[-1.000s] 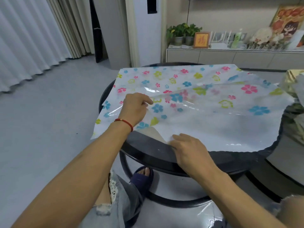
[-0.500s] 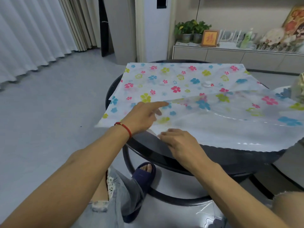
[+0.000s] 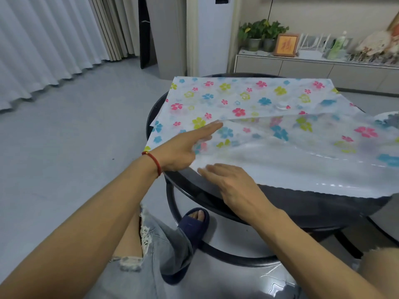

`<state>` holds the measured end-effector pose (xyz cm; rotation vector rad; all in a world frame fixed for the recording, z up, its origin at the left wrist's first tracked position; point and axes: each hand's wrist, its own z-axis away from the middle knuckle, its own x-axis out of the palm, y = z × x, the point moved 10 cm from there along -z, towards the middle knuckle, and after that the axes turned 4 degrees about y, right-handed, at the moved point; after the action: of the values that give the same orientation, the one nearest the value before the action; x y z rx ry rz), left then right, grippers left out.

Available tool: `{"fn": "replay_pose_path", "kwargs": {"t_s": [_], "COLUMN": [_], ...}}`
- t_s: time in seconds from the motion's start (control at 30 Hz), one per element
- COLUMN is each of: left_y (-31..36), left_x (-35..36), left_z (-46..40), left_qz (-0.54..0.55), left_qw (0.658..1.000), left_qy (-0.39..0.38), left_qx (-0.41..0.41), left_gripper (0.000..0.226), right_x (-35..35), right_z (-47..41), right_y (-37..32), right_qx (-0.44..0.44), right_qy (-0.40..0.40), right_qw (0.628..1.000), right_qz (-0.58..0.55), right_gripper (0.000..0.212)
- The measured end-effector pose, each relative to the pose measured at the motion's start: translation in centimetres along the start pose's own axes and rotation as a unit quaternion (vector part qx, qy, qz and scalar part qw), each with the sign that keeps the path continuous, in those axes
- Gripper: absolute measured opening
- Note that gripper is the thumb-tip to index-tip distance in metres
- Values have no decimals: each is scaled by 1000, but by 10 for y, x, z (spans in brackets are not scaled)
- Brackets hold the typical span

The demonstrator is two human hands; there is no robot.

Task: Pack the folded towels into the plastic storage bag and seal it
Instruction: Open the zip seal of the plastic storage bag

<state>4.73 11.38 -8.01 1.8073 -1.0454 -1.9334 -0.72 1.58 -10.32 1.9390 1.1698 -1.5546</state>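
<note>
Across the round black table [image 3: 216, 190] the flowered plastic storage bag [image 3: 248, 100] lies flat, the left hand [image 3: 181, 152] sliding straight fingers under its clear upper layer while the right hand [image 3: 233, 184] presses spread fingers on the near edge, seemingly opening its mouth for towels.

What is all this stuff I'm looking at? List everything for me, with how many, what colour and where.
plastic storage bag: one, white with pink, blue and yellow flowers, spread flat on the table
table: one, black, round, centre
curtains: white, far left
cabinet: one, pale grey, back wall
potted plants: two, green, on the cabinet
picture frame: one, wooden with orange picture, on the cabinet
slipper: one, dark blue, under the table
bracelet: one, red, left wrist
left hand: fingers straight, on the bag
right hand: flat, at the bag's near edge
</note>
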Motion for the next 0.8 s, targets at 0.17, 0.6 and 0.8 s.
{"fn": "replay_pose_path", "kwargs": {"t_s": [0.17,0.6,0.8], "left_y": [-19,-27,23], "left_x": [-36,-127,-91], "left_z": [-14,-39,-52], "left_qz": [76,-103,-216], "left_qw": [993,956,963], "left_qy": [90,272,159], "left_qx": [-26,-40,4], "left_gripper": [107,93,68], "right_x": [4,-4,-23], "right_z": [8,55,86], "right_y": [-7,18,112], "right_qx": [-24,53,339], "right_qy": [-11,-60,-42], "right_qw": [1000,991,939], "right_qz": [-15,-106,38], "right_gripper": [46,32,63]}}
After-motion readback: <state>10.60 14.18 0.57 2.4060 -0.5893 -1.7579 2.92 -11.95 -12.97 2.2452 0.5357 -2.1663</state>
